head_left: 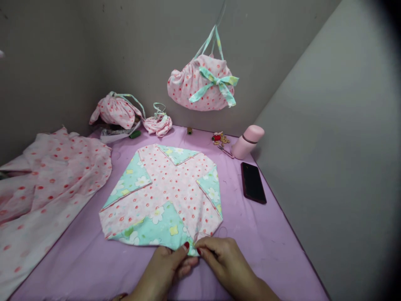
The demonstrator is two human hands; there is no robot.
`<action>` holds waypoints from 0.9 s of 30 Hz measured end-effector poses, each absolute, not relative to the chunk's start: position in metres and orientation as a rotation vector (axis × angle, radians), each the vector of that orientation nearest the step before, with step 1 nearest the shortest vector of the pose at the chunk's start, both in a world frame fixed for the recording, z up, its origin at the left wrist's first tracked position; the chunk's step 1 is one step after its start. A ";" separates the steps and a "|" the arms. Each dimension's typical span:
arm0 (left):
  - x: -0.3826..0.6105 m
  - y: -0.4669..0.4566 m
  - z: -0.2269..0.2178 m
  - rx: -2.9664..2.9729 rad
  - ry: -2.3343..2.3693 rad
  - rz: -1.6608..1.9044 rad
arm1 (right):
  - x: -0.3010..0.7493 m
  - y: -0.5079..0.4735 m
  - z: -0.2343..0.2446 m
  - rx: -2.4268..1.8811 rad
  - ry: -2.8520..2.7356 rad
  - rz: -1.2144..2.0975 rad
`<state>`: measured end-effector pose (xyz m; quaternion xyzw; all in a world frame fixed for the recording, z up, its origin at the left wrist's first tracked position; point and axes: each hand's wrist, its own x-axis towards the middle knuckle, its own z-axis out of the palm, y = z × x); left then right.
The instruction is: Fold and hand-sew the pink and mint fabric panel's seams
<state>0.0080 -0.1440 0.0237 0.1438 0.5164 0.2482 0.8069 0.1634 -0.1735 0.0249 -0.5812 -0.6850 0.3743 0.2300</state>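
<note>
A round patchwork cloth piece (166,192), pink with red dots and mint floral wedges, lies flat on the purple table (269,238). My left hand (166,265) and my right hand (224,259) meet at its near edge. Both pinch the hem there between thumb and fingers, a thumb-width apart. A thin thread curls on the table just right of that spot.
A heap of pink dotted fabric (46,184) covers the left side. Two small finished bags (117,110) sit at the back, and another bag (203,83) hangs on the wall. A black phone (253,182), pink bottle (247,142) and buttons (222,139) lie at right.
</note>
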 end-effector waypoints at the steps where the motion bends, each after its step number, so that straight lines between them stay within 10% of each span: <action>1: 0.008 -0.144 0.023 0.312 1.107 0.529 | 0.163 -0.174 0.025 -1.598 -1.890 1.025; 27: 0.005 -0.146 0.018 0.406 1.087 0.536 | 0.155 -0.170 0.025 -1.800 -2.168 0.764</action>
